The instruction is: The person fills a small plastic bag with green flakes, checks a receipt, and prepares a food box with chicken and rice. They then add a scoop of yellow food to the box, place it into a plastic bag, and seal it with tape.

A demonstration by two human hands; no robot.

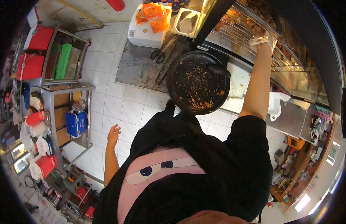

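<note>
My right hand (263, 42), in a clear plastic glove, reaches into a lit glass-fronted warming case (300, 80). Its fingers are over the wire rack (232, 28), right at browned fried pieces (256, 29) that hide the fingertips; I cannot tell whether it grips one. Down at my side, my left hand (113, 135) hangs bare above the tiled floor, fingers apart and holding nothing. A round black pan (191, 84) with orange-brown crumbs lies in front of me at the counter edge. Black-handled scissors (158, 56) and long tongs (166, 69) rest left of it.
On the metal counter (133, 67) stand a white machine (145, 35) topped with orange packets (155, 16) and a steel container (187, 22). A metal rack (70, 87) with a blue box (76, 124) and a green crate (62, 61) is at left. The case's dark frame (214, 18) borders my right arm.
</note>
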